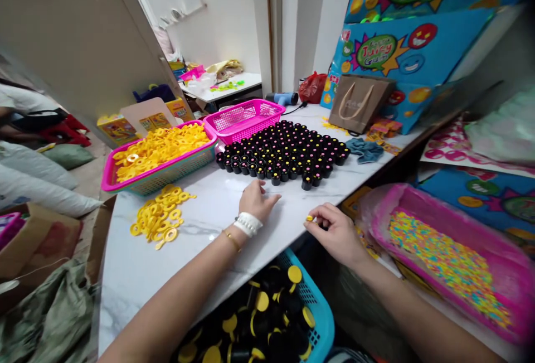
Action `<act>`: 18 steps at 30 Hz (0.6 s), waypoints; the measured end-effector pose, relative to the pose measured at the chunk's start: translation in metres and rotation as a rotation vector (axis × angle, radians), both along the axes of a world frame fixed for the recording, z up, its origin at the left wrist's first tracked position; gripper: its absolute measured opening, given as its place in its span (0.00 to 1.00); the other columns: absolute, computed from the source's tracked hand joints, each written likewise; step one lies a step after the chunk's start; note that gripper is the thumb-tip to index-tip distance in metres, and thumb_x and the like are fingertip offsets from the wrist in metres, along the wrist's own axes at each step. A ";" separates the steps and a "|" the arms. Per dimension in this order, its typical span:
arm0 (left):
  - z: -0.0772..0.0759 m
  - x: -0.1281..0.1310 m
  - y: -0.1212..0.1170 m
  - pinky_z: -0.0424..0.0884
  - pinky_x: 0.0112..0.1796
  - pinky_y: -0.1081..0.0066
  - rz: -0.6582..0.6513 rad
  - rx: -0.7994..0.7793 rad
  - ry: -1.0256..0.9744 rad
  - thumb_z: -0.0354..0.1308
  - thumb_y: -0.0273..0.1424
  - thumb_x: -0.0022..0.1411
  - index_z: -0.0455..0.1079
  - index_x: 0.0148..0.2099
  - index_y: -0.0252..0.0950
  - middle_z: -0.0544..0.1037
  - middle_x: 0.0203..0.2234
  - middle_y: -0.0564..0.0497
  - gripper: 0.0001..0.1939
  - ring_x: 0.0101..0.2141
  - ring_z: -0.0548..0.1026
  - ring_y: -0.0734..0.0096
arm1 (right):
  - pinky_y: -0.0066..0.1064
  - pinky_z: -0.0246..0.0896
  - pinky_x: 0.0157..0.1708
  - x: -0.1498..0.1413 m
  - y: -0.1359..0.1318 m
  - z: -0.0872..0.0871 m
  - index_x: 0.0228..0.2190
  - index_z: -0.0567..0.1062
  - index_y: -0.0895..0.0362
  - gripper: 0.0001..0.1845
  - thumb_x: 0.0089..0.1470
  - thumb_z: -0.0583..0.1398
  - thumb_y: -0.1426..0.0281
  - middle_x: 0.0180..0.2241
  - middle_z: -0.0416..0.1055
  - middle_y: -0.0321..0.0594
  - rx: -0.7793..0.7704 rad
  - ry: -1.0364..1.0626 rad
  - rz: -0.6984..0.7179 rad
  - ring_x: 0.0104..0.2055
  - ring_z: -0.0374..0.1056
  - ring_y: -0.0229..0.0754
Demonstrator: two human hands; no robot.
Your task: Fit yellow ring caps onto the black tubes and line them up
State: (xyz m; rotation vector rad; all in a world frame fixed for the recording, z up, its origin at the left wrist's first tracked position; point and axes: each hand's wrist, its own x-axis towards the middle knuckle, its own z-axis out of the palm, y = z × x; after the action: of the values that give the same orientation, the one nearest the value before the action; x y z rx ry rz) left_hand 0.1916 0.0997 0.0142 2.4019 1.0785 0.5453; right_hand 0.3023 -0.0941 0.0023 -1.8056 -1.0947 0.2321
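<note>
On tabletop, black pieces upright, long axes vertical, dotted ends up.

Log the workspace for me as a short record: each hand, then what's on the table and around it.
Left hand: fingers parted, nothing visible in it; nearest the black containers
Right hand: small yellow piece at the fingertips; rest of grip hidden
Black containers: grouped on the table, yellow or pink dots on top
Table, left: loose yellow rings, beside a pink-rimmed basket of yellow pieces
Below edge: blue basket, black-and-yellow pieces
Far right: pink tray, multicoloured bits
</note>
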 end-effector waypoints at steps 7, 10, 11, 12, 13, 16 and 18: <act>0.002 0.052 0.015 0.65 0.32 0.67 0.217 0.082 0.119 0.59 0.58 0.51 0.68 0.43 0.34 0.79 0.32 0.43 0.31 0.35 0.77 0.56 | 0.27 0.60 0.28 0.006 0.000 -0.012 0.28 0.72 0.57 0.09 0.48 0.64 0.65 0.24 0.68 0.33 -0.038 0.483 0.146 0.26 0.63 0.35; 0.001 0.051 0.015 0.65 0.32 0.68 0.178 0.113 0.134 0.57 0.53 0.55 0.70 0.42 0.36 0.79 0.30 0.46 0.25 0.35 0.77 0.58 | 0.27 0.61 0.29 0.005 0.002 -0.012 0.28 0.73 0.58 0.09 0.47 0.66 0.66 0.25 0.69 0.33 0.003 0.554 0.179 0.27 0.64 0.35; 0.001 0.048 0.013 0.65 0.33 0.68 0.160 0.116 0.133 0.57 0.51 0.57 0.71 0.42 0.36 0.80 0.29 0.47 0.23 0.35 0.77 0.59 | 0.26 0.61 0.29 0.005 0.003 -0.011 0.28 0.73 0.58 0.10 0.47 0.66 0.66 0.25 0.70 0.33 0.018 0.570 0.179 0.27 0.64 0.35; 0.001 0.044 0.012 0.66 0.33 0.68 0.137 0.116 0.131 0.57 0.50 0.57 0.72 0.42 0.36 0.80 0.28 0.48 0.22 0.34 0.77 0.60 | 0.26 0.61 0.27 0.006 0.004 -0.010 0.28 0.73 0.58 0.10 0.46 0.67 0.66 0.24 0.70 0.33 0.026 0.592 0.177 0.26 0.64 0.34; 0.001 0.037 0.009 0.66 0.33 0.68 0.110 0.118 0.130 0.58 0.48 0.57 0.72 0.42 0.36 0.80 0.27 0.49 0.21 0.33 0.77 0.61 | 0.25 0.60 0.25 0.008 0.006 -0.008 0.27 0.73 0.58 0.11 0.46 0.67 0.66 0.24 0.70 0.32 0.031 0.619 0.177 0.24 0.63 0.33; 0.003 0.005 -0.004 0.65 0.31 0.69 0.021 0.107 0.132 0.60 0.45 0.57 0.73 0.40 0.35 0.79 0.24 0.50 0.18 0.28 0.76 0.64 | 0.23 0.56 0.18 0.013 0.011 0.000 0.27 0.72 0.58 0.14 0.44 0.69 0.63 0.21 0.70 0.31 0.049 0.735 0.174 0.18 0.61 0.31; 0.002 -0.021 -0.015 0.64 0.29 0.70 -0.034 0.078 0.131 0.61 0.44 0.56 0.74 0.40 0.35 0.78 0.23 0.51 0.17 0.25 0.74 0.67 | 0.23 0.58 0.18 0.014 0.019 0.004 0.26 0.72 0.59 0.16 0.42 0.70 0.62 0.19 0.71 0.32 0.064 0.841 0.178 0.17 0.63 0.31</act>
State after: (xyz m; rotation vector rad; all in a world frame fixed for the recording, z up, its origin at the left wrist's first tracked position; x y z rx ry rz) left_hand 0.1703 0.0851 0.0164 2.5497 1.0865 0.4309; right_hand 0.3166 -0.0755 0.0066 -1.3262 -0.6331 0.9517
